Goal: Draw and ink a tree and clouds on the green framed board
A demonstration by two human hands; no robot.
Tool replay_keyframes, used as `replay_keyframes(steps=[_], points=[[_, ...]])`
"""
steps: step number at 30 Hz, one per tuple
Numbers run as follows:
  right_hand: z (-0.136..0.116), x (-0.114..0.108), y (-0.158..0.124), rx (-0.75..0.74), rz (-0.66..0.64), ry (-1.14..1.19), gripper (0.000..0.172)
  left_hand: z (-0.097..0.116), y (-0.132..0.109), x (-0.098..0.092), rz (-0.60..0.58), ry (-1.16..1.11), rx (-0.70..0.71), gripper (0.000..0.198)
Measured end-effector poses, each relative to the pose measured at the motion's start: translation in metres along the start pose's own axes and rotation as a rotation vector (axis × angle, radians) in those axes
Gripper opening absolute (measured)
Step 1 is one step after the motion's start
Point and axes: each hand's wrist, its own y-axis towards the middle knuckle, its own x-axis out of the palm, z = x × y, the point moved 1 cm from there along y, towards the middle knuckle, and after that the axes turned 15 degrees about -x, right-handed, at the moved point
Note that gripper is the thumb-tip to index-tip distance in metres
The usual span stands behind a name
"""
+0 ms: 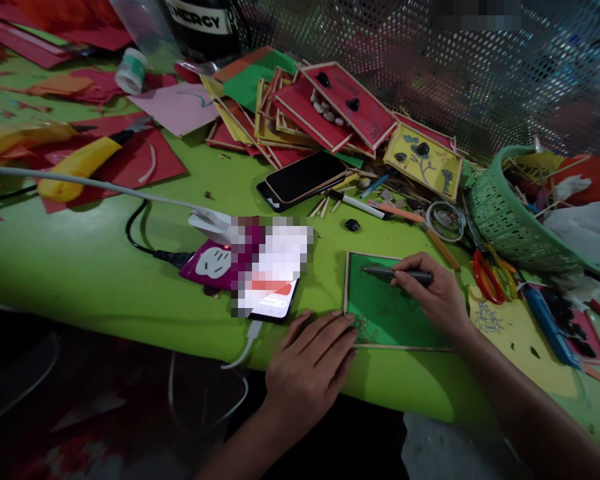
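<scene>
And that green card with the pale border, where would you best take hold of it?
Probably by the pale strip along its near edge, coming from the person's side. The green card lies flat, so its face offers little to pinch, and an edge grip avoids the drawn lines. The left hand covers the near-left corner, so grip right of it.

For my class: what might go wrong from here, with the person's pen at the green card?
The left hand rests beside drawn lines on the green card and might smudge them. The white cable plugged into the lit phone hangs off the table near that hand; a snag could tug it.
</scene>
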Motion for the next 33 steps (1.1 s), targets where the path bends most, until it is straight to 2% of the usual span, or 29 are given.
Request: replay_keyframes(steps=[33], points=[[0.0033,-0.0013,-0.0018,-0.009,0.023,-0.01,0.018,0.0002,0.0002,0.0002,0.004,-0.002,0.001,0.021]])
